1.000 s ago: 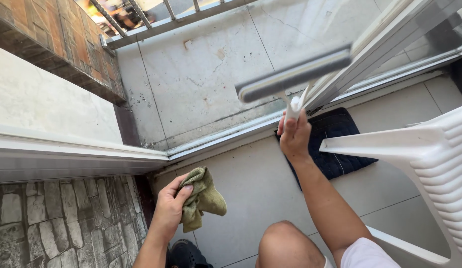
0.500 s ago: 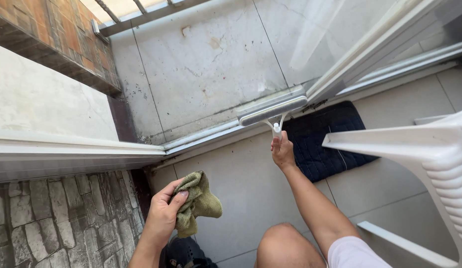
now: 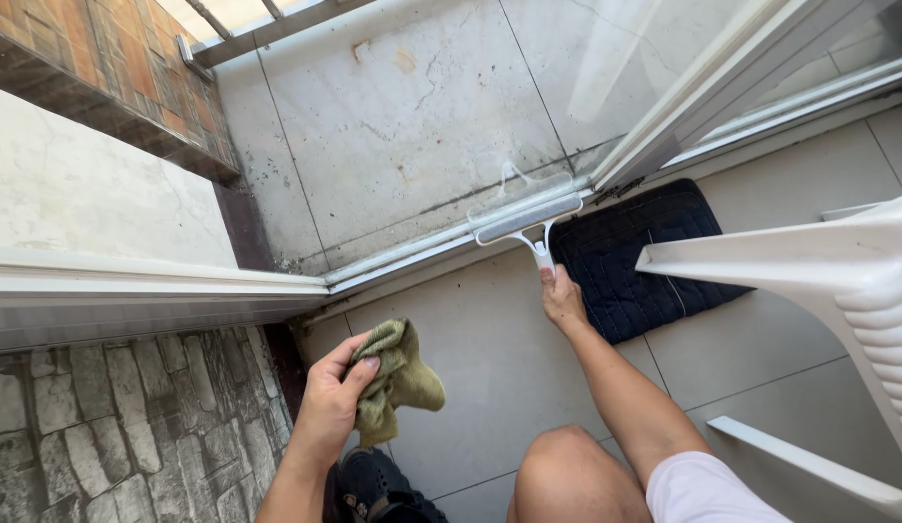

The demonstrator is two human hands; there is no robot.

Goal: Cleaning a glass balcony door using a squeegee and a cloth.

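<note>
Nearest the camera, a bare knee (image 3: 567, 465) and a dark shoe (image 3: 373, 489) rest on the pale tiled floor (image 3: 490, 368). Just beyond the shoe, on the side away from the window squeegee, the left hand (image 3: 330, 407) is closed around a bunched olive-green cloth (image 3: 398, 378), thumb pressing on top; the cloth hangs clear of the floor.

Further out, the right hand (image 3: 564, 300) grips the white handle of the squeegee (image 3: 528, 221), fingers wrapped tight. A second ago the squeegee was high on the glass pane (image 3: 422, 116); half a second ago it was lower; now its blade lies at the very foot of the pane, touching or nearly touching the white sliding-door track (image 3: 403, 254). A faint wet smear shows on the glass just above the blade. That reads as one downward stroke brought to its end, with water likely gathered at the blade edge.

Just beside the squeegee, on the side away from the cloth, lies a dark quilted mat (image 3: 645, 257), and past that a white plastic chair (image 3: 819, 281). Beyond the squeegee, through the glass, is a stained concrete balcony floor (image 3: 373, 97) with a brick wall (image 3: 131, 68) at its far side.

No bucket, basin or other container is in view.
</note>
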